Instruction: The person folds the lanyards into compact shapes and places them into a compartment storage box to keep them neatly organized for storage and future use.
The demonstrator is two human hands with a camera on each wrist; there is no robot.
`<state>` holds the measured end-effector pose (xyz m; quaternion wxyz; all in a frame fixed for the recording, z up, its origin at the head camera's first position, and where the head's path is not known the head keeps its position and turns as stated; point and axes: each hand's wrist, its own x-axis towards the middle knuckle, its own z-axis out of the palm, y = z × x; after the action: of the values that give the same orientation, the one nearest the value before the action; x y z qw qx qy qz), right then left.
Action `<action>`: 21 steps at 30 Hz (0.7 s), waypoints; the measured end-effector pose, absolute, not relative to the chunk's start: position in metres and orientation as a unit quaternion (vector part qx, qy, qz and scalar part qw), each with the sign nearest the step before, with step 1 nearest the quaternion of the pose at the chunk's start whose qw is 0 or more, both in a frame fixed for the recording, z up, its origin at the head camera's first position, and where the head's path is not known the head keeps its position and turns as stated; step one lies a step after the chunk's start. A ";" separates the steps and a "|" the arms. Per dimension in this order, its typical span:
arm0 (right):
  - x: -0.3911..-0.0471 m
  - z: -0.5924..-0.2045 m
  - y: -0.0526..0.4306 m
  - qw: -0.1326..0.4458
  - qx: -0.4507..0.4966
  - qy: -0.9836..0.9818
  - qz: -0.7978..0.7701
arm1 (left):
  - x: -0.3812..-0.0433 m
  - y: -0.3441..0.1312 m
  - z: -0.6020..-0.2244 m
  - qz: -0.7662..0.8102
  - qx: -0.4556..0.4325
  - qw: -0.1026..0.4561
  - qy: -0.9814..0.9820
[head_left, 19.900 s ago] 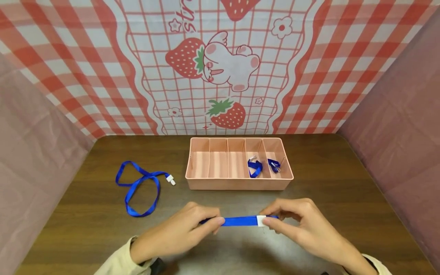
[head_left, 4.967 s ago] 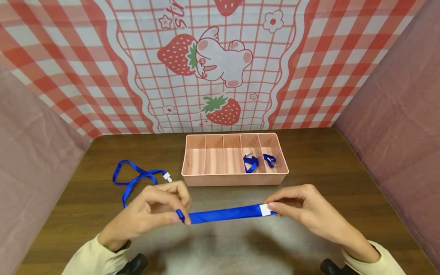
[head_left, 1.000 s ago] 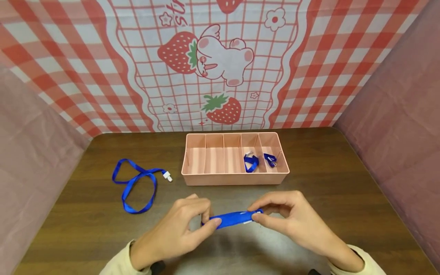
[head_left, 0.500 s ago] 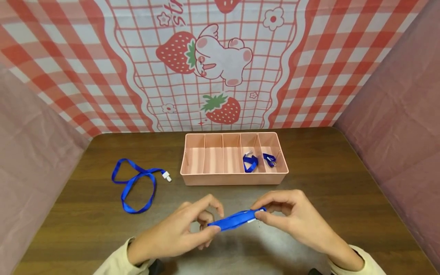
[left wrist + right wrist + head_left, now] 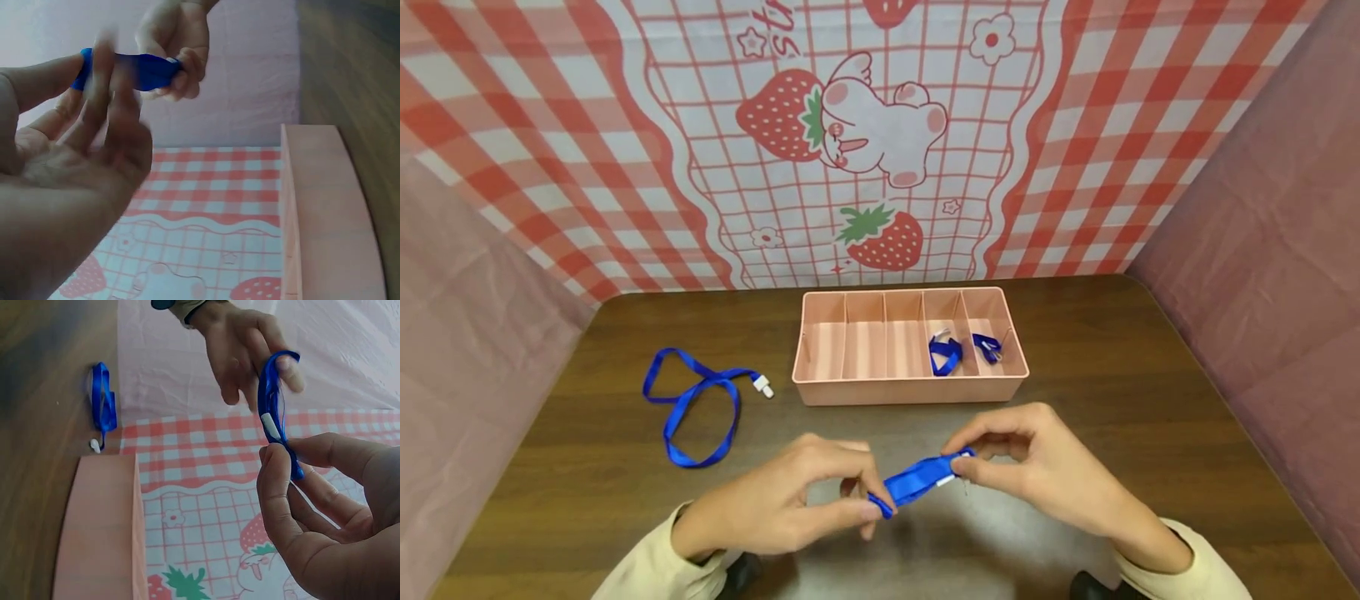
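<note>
A blue lanyard, folded into a short flat bundle, is held between both hands above the table in the head view. My left hand pinches its left end, where the strap bends over at the fingertips. With thumb and forefinger, my right hand grips the other end beside a white clip piece. In the right wrist view the folded lanyard shows several layers with the white piece near the right fingertips. The left wrist view shows the left fingers blurred in front of the lanyard.
Behind the hands stands a pink divided box. Its two right compartments hold a blue lanyard and another folded lanyard. A loose blue lanyard with a white clip lies on the table to the left.
Over the longer span the held strap has become a shorter, thicker bundle. Within the last second, my left fingers lifted, then closed over its left end, bending it. The box contents look the same.
</note>
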<state>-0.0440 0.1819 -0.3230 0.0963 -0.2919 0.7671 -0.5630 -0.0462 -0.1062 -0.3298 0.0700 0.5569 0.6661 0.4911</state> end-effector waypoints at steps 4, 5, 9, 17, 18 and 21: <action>-0.048 -0.317 0.180 0.087 -0.305 0.777 -0.544 | -0.045 -0.101 -0.318 0.451 0.577 0.021 0.681; -0.048 -0.316 0.179 0.084 -0.309 0.779 -0.538 | -0.044 -0.100 -0.315 0.442 0.588 0.022 0.677; -0.047 -0.310 0.173 0.055 -0.328 0.790 -0.515 | -0.043 -0.100 -0.306 0.406 0.614 0.003 0.677; -0.045 -0.307 0.154 -0.024 -0.365 0.786 -0.499 | -0.038 -0.086 -0.307 0.402 0.532 -0.133 0.733; -0.045 -0.307 0.152 -0.028 -0.361 0.784 -0.504 | -0.038 -0.084 -0.307 0.409 0.518 -0.138 0.739; -0.046 -0.306 0.150 -0.037 -0.361 0.771 -0.524 | -0.037 -0.078 -0.307 0.427 0.472 -0.146 0.758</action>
<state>-0.0459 0.1499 -0.3061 -0.0366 -0.3607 0.7708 -0.5238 -0.0372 -0.0778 -0.3067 -0.1457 0.4716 0.7577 0.4269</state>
